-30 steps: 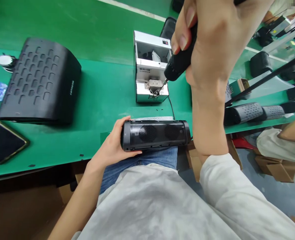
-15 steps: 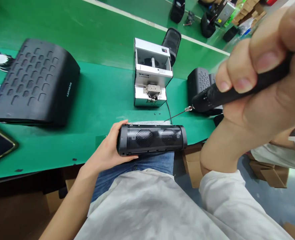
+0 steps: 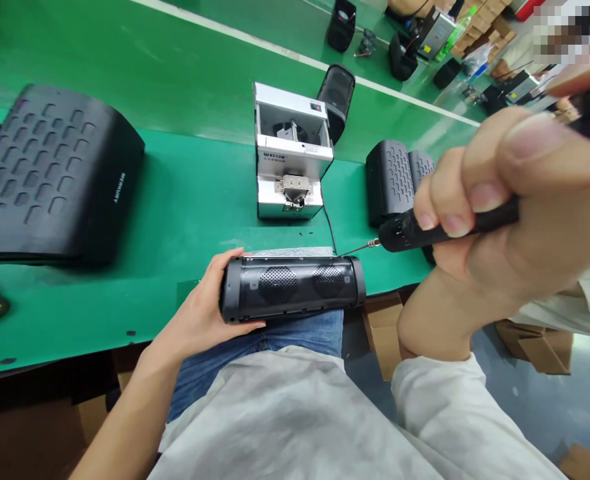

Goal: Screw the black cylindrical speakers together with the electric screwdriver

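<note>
A long black speaker [image 3: 295,287] with two round perforated grilles lies across the front edge of the green table. My left hand [image 3: 209,300] grips its left end, fingers above and thumb below. Raised at the right, my right hand [image 3: 515,193] is wrapped round a black electric screwdriver [image 3: 399,231]. Its thin bit points left, with the tip at the upper right edge of the speaker. Whether the tip touches a screw cannot be seen.
A white and silver WEIXIN machine [image 3: 295,153] stands behind the speaker, its cable running forward. A large black MERKURY box [image 3: 59,173] is at left, dark textured speakers [image 3: 392,177] at right. Cardboard boxes [image 3: 382,327] sit below the table. Another person's sleeve [image 3: 555,307] shows at far right.
The screwdriver bit has come down and closer to the speaker's upper right edge. The whole view has shifted a little, and my left hand still holds the speaker.
</note>
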A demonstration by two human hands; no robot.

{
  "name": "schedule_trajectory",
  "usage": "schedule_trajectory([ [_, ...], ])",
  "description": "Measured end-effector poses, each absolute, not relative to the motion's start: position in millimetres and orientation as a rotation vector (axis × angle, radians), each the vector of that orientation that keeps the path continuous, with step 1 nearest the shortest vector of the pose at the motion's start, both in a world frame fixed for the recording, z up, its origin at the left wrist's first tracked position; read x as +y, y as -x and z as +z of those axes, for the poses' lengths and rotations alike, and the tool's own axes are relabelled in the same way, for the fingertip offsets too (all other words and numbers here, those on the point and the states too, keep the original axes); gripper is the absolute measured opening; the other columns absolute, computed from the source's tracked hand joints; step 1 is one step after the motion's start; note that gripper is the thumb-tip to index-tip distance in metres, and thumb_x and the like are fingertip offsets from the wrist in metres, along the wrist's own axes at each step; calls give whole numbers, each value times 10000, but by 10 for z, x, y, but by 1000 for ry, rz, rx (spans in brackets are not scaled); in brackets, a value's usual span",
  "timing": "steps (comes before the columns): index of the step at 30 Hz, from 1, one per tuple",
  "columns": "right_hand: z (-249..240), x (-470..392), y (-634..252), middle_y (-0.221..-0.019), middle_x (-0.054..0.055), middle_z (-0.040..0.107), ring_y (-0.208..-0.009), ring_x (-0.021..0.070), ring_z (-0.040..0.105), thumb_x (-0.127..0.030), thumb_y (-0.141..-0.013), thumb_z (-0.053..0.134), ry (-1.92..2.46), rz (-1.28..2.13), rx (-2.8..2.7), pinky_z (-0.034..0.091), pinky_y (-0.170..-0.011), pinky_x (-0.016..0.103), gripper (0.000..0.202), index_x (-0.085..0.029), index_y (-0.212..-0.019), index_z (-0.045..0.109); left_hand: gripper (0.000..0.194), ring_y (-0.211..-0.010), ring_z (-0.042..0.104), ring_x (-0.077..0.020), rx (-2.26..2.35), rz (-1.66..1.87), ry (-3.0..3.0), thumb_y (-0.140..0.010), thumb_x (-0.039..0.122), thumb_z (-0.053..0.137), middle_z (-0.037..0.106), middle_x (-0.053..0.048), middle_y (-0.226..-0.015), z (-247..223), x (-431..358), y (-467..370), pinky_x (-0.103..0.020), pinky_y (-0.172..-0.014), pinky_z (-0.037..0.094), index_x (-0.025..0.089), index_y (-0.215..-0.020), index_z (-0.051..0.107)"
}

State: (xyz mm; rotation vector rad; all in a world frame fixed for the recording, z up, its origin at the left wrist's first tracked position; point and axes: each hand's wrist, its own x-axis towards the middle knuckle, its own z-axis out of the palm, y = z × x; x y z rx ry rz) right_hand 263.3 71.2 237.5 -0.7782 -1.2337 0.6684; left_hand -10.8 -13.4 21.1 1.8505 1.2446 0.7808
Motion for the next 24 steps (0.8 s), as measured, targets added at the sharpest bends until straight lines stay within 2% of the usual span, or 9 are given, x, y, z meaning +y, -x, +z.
schedule_trajectory([
  [3,2140,701,-2693,-603,-89,484,-361,93,378,-159,-752,889,618,767,-1234,317,-298,276,254,-262,-943,758,1116,-1548,613,-440,1224,794,-1827,-850,514,983,522,-164,-1679,223,-158,105,-592,-1286,547,338,-1716,301],
  [6,1949,668,-2761,-647,-86,586,-392,115,484,-62,-872,858,634,891,-1323,408,-360,255,295,-267,-1030,716,1135,-1562,599,-418,1180,796,-1789,-831,448,1024,526,-154,-1682,248,-186,97,-582,-1328,507,350,-1705,307],
  [8,1868,665,-2816,-662,-81,596,-404,110,490,-57,-938,830,622,892,-1325,425,-391,254,269,-252,-1060,690,1190,-1562,595,-420,1170,795,-1758,-787,418,1063,522,-157,-1691,250,-191,92,-589,-1340,491,355,-1706,310],
  [13,1809,681,-2888,-654,-84,593,-389,116,487,-45,-948,839,592,869,-1342,427,-396,280,283,-233,-1071,667,1264,-1543,604,-451,1173,812,-1683,-703,445,1111,534,-177,-1688,216,-199,94,-610,-1336,486,337,-1711,358],
  [19,1800,688,-2912,-640,-83,566,-393,118,484,16,-937,799,517,923,-1363,423,-393,285,300,-216,-1085,677,1247,-1546,605,-463,1173,806,-1683,-709,513,1103,544,-198,-1680,203,-191,100,-634,-1325,496,322,-1706,379],
  [24,1725,716,-2891,-658,-85,573,-410,109,502,-2,-949,813,503,931,-1342,457,-416,261,297,-234,-1080,682,1226,-1598,568,-461,1171,815,-1736,-751,483,1079,523,-191,-1710,212,-175,103,-634,-1349,478,323,-1721,346],
])
